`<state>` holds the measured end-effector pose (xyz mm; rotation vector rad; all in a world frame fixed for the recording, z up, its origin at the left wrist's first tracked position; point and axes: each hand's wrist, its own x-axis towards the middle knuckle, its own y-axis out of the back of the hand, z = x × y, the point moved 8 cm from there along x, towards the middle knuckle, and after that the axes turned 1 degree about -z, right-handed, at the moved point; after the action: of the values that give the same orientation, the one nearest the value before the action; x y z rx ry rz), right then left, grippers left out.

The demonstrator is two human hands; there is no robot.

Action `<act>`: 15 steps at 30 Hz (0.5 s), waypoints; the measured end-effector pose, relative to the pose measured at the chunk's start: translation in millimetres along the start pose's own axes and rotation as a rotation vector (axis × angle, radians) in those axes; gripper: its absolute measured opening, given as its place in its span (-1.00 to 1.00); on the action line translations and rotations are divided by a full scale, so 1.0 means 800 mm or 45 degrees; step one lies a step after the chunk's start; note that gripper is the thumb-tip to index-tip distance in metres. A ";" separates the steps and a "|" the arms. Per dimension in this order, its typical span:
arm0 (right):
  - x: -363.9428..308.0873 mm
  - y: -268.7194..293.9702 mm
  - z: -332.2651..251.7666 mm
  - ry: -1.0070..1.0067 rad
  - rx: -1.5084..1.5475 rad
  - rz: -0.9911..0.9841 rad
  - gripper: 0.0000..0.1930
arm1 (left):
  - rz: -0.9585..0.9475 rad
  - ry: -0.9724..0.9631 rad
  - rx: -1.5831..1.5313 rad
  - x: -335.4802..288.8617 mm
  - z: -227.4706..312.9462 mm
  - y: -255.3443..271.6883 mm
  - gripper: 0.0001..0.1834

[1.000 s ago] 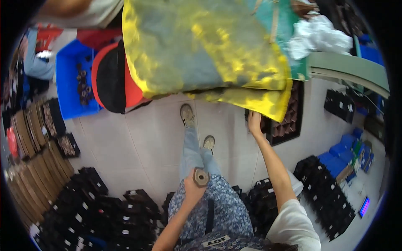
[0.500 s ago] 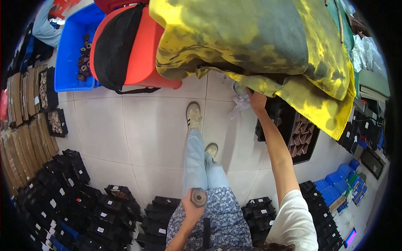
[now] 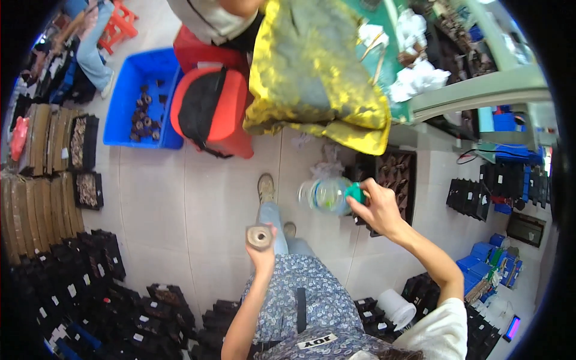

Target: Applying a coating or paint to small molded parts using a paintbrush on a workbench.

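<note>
My right hand (image 3: pixel 379 208) grips a clear plastic bottle (image 3: pixel 327 195) by its green top (image 3: pixel 356 192). The bottle is tilted nearly flat, its base pointing left, above the floor. In front of my apron, my left hand (image 3: pixel 261 255) is closed around a brownish hexagonal block with a round hole (image 3: pixel 259 237) in its end. Just beyond the bottle, crumpled clear plastic (image 3: pixel 328 163) lies on the floor. A black crate of brown metal parts (image 3: pixel 410 210) stands beside my right hand.
A yellow and grey stained cloth (image 3: pixel 318 78) drapes over the green table (image 3: pixel 387 72) ahead. Left of it are a red bin with a black cover (image 3: pixel 240 135) and a blue tub (image 3: pixel 114 120) of brown parts. Black boxes (image 3: pixel 78 270) stack at lower left. Another person's leg (image 3: pixel 96 57) shows at far left.
My right hand has come out from beneath the cloth's edge, bringing the bottle toward me. My left hand has risen and moved slightly left, still holding the block. The view has shifted.
</note>
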<state>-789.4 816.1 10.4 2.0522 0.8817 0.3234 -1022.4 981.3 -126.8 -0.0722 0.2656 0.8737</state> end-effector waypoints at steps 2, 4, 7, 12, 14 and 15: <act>-0.011 0.078 -0.092 0.070 0.073 -0.058 -0.69 | 0.130 0.508 -0.318 0.017 -0.045 0.008 -0.76; -0.023 0.136 -0.165 0.070 0.110 -0.135 -0.69 | 0.075 0.612 -0.352 0.017 -0.025 -0.001 -0.70; -0.052 0.196 -0.255 0.220 0.067 -0.100 -0.69 | -0.184 0.874 -0.773 -0.004 -0.014 -0.040 -0.61; -0.067 0.239 -0.306 0.327 -0.051 0.031 -0.69 | -0.536 1.028 -1.173 -0.036 0.089 -0.059 -0.40; -0.062 0.246 -0.311 0.345 -0.072 0.074 -0.69 | -0.554 1.076 -1.186 -0.040 0.083 -0.062 -0.39; -0.058 0.246 -0.323 0.435 -0.108 0.085 -0.68 | -0.611 1.112 -1.133 -0.043 0.082 -0.070 -0.38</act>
<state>-863.2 866.4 326.3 1.9817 0.9837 0.7522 -987.6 930.8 -57.1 -1.3135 0.6210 0.3750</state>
